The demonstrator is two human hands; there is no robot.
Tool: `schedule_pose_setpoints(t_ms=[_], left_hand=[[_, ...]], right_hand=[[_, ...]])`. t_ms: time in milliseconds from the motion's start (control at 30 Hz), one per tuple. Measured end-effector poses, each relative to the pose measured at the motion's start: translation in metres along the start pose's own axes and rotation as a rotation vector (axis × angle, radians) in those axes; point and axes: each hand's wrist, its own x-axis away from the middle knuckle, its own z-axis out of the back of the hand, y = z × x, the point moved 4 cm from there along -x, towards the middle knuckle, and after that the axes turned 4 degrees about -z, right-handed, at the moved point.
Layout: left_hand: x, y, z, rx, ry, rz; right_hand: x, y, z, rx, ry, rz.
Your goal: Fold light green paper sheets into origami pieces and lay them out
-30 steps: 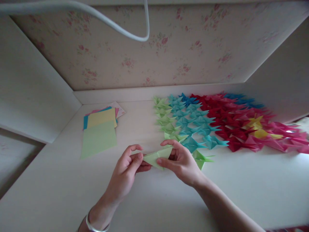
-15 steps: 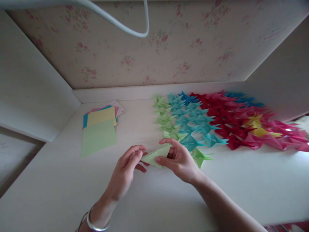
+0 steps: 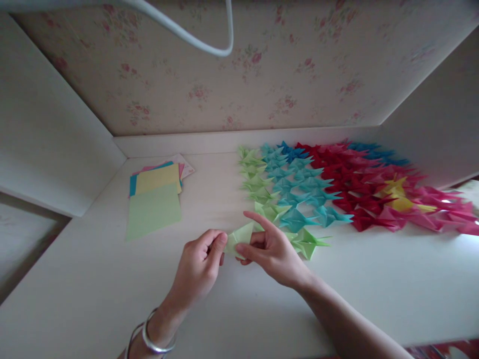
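A folded piece of light green origami paper (image 3: 239,236) is held above the desk between both hands. My left hand (image 3: 200,262) pinches its left corner between thumb and fingers. On its right part, my right hand (image 3: 271,249) grips it, thumb in front and other fingers behind, with the index finger raised off it. Just beyond my right hand lies a brighter green paper crane (image 3: 307,243), partly hidden by that hand. Light green cranes (image 3: 262,194) stand in a column behind the hands.
Rows of turquoise cranes (image 3: 295,219), red cranes (image 3: 340,184), pink cranes and a few yellow ones (image 3: 396,194) fill the right of the white desk (image 3: 93,294). At left lies a stack of paper sheets (image 3: 155,212), green on top. A white cable (image 3: 187,37) hangs overhead.
My left hand's fingers have closed on the left corner of the folded paper. The paper has tilted and turned, and my right index finger has lifted from its edge.
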Motion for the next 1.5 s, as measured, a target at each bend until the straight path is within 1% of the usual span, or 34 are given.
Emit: schedule_pose_setpoints(t_ms=[100, 200, 300, 400, 467, 600, 800, 967, 1200, 1367, 1433, 1500], left_hand=[[-0.001, 0.002, 0.0, -0.042, -0.029, -0.003], [-0.002, 0.003, 0.0, -0.065, -0.036, -0.041], [-0.001, 0.003, -0.003, -0.083, -0.109, -0.083], [0.0, 0.003, -0.005, -0.09, -0.127, -0.117], [0.001, 0.002, -0.005, -0.064, -0.134, -0.11], [0.003, 0.002, -0.008, -0.037, -0.195, -0.09], [0.005, 0.006, -0.01, -0.068, -0.237, -0.128], [0.005, 0.007, -0.008, -0.056, -0.214, -0.112], [0.005, 0.008, -0.007, -0.04, -0.232, -0.105], [0.003, 0.009, -0.007, -0.029, -0.229, -0.075], [0.002, 0.009, -0.008, -0.004, -0.249, -0.051], [0.003, 0.009, -0.008, 0.029, -0.26, -0.027]], right_hand=[[0.002, 0.0, 0.001, 0.085, 0.012, 0.0], [0.003, 0.0, -0.001, 0.188, -0.03, 0.019], [0.004, 0.001, -0.002, 0.273, -0.056, 0.047], [0.004, 0.0, -0.003, 0.27, -0.08, 0.071], [0.004, -0.002, -0.004, 0.239, -0.09, 0.088], [0.003, -0.007, 0.0, 0.294, -0.034, 0.126], [0.005, -0.01, 0.004, 0.377, 0.023, 0.143], [0.005, -0.008, 0.006, 0.337, 0.013, 0.1], [0.006, -0.011, 0.006, 0.377, 0.052, 0.161], [0.007, -0.014, 0.005, 0.379, 0.033, 0.195], [0.008, -0.017, 0.006, 0.369, 0.068, 0.219], [0.008, -0.02, 0.01, 0.321, 0.131, 0.237]])
